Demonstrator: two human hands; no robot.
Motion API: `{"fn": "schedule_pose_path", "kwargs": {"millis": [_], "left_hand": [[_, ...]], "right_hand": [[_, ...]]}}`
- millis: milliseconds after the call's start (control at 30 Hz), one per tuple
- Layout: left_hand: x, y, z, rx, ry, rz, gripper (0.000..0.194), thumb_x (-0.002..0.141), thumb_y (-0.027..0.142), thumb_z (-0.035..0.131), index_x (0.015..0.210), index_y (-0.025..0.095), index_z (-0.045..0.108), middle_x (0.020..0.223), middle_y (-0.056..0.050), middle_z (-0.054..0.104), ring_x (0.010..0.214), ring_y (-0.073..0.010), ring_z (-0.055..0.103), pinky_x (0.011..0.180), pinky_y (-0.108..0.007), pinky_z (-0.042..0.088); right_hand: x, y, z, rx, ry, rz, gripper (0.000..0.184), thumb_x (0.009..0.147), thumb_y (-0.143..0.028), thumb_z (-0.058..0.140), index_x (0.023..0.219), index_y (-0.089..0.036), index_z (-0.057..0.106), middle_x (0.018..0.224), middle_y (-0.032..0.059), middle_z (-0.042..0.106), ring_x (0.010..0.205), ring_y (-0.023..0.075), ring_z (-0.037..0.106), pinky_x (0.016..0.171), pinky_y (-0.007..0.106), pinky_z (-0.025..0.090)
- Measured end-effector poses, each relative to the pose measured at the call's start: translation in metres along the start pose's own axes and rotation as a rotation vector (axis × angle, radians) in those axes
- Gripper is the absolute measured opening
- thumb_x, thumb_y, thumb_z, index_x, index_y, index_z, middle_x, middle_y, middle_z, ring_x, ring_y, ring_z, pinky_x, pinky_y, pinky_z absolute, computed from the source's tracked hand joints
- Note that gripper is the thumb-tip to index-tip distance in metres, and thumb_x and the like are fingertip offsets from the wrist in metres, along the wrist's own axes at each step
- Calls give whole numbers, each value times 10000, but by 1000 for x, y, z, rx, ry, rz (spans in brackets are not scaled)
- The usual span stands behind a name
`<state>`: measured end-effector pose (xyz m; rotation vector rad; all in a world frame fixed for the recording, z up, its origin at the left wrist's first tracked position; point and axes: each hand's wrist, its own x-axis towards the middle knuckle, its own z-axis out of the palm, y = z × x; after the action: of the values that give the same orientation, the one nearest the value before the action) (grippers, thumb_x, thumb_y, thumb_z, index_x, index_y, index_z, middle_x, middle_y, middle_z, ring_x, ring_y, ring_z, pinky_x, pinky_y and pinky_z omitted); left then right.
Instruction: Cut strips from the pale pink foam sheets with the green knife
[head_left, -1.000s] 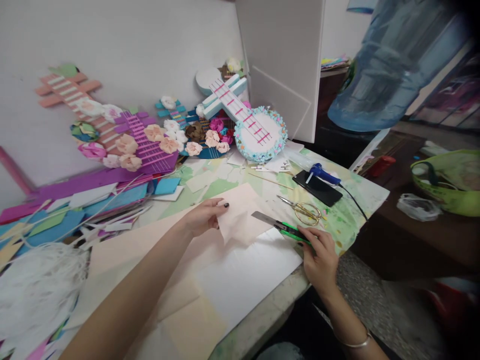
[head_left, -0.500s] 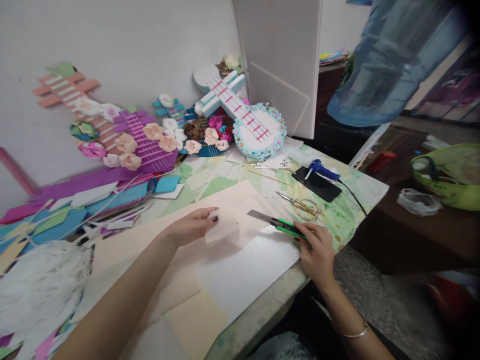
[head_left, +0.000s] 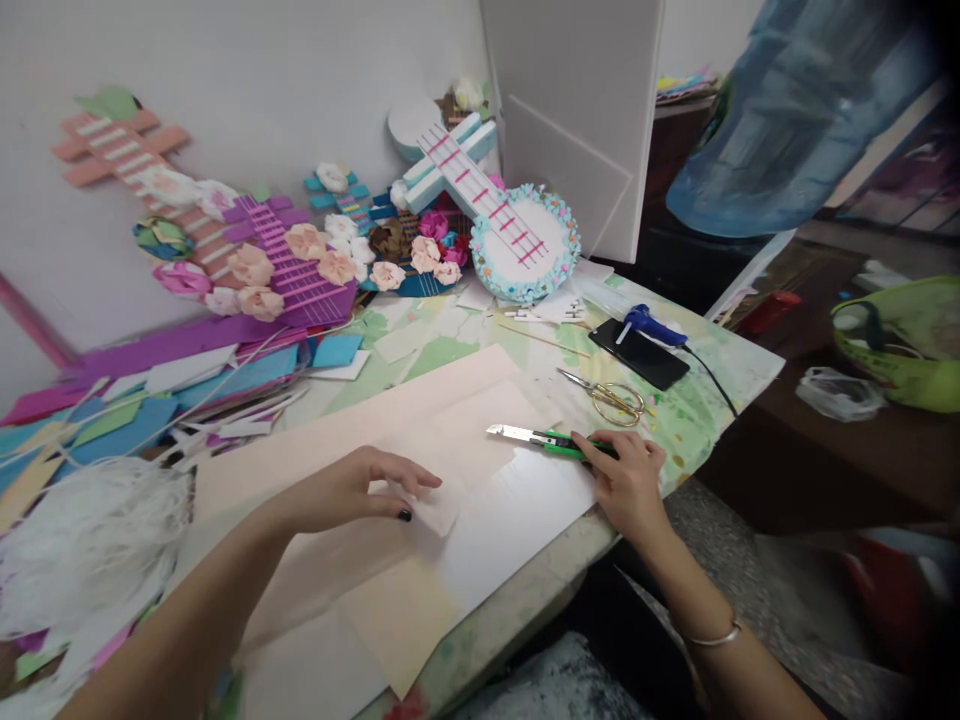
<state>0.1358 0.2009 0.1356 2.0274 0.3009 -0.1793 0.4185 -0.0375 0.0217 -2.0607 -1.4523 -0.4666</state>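
My left hand (head_left: 360, 487) rests on a large pale peach sheet (head_left: 390, 420) near the table's front, its fingers pinched on a small peach piece of paper (head_left: 436, 510). A white sheet (head_left: 517, 510) lies under the peach one on the right. My right hand (head_left: 626, 480) grips the green handle of a utility knife (head_left: 536, 438), whose blade points left and lies low over the sheets. Gold scissors (head_left: 611, 398) lie just beyond the knife.
Foam guitar crafts with paper flowers (head_left: 300, 265) lean on the wall at the back. A black phone (head_left: 639, 355) and a blue glue gun (head_left: 651, 325) lie at the right. White shredded strands (head_left: 82, 540) sit at the left. A large water bottle (head_left: 787, 110) stands beyond the table edge.
My left hand pulled the small peach piece back toward me and down onto the sheets. The knife in my right hand dropped lower and slid slightly left.
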Motion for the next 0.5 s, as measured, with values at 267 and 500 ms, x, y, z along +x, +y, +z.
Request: {"fn": "schedule_pose_path", "kwargs": {"millis": [267, 500], "left_hand": [[-34, -5, 11, 235, 136, -23, 120, 849, 310, 624, 863, 250, 727, 1123, -32, 714, 1036, -195, 664, 877, -272, 515], [-44, -9, 26, 356, 260, 77, 127, 868, 252, 582, 843, 258, 707, 1122, -26, 710, 1038, -180, 664, 844, -251, 528]], "right_hand": [[0, 2, 0, -13, -22, -10, 431, 830, -54, 510, 1144, -289, 686, 1035, 68, 630, 949, 237, 529, 841, 444, 302], [5, 1, -2, -18, -38, 23, 368, 862, -110, 519, 1172, -242, 666, 1045, 94, 641, 979, 268, 541, 802, 443, 384]]}}
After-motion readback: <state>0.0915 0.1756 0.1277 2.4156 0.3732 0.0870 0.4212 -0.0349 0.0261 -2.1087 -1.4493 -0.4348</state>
